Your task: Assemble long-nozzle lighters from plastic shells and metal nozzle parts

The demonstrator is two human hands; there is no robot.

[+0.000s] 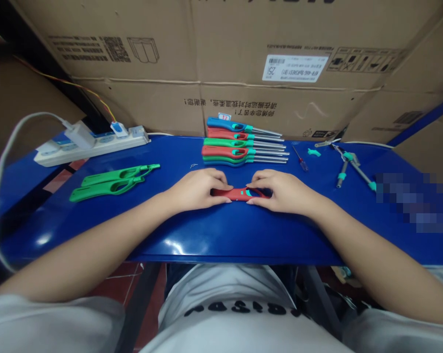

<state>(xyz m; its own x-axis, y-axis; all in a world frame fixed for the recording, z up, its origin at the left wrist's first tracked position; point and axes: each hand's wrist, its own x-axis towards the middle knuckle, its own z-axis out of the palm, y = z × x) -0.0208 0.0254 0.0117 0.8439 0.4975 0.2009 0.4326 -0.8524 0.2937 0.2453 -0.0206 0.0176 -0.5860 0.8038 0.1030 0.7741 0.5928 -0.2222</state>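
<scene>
Low over the blue table, my left hand [203, 189] and my right hand [282, 191] grip the two ends of a red lighter body [237, 194]. Thumbs and fingers are closed on it, and it lies crosswise. A teal part shows at its trigger opening, while my fingers hide both ends. Just beyond is a stack of assembled long-neck lighters [229, 151] in blue, red and green, their metal tubes pointing right. Green lighter shells [109, 182] lie left of my left hand.
A small screwdriver [301, 161] lies behind my right hand. Metal tubes with teal parts [357, 169] are at the right. A power strip [92, 147] with plugs and cables stands back left. A cardboard sheet [162, 63] rises behind the blue table [207, 235].
</scene>
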